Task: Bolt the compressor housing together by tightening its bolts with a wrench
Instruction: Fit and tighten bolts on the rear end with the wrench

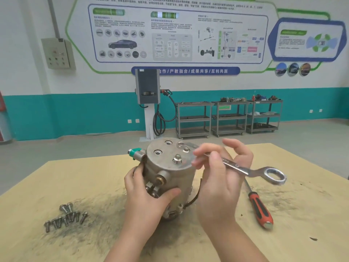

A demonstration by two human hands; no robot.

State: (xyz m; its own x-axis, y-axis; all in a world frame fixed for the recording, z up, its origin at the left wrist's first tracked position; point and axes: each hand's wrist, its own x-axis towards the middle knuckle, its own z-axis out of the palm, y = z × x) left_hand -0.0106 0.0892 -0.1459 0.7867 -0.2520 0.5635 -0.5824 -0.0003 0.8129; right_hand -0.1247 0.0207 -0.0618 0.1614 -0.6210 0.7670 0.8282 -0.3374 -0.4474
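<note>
While my left hand [149, 188] wraps around the side of the compressor housing [170, 174] and steadies it upright on the wooden table [283, 233], my right hand [219, 174] pinches the shank of the wrench [239, 168] between thumb and fingers. The wrench lies across the housing's round top plate — its ring end juts out to the right, clear of the body, and its other end reaches toward the bolts [177, 159] standing in the plate; I cannot tell whether it is seated on one. Loose bolts [65, 217] lie in a heap at left on a dark smudge. A red-handled screwdriver [259, 207] rests at right.
</note>
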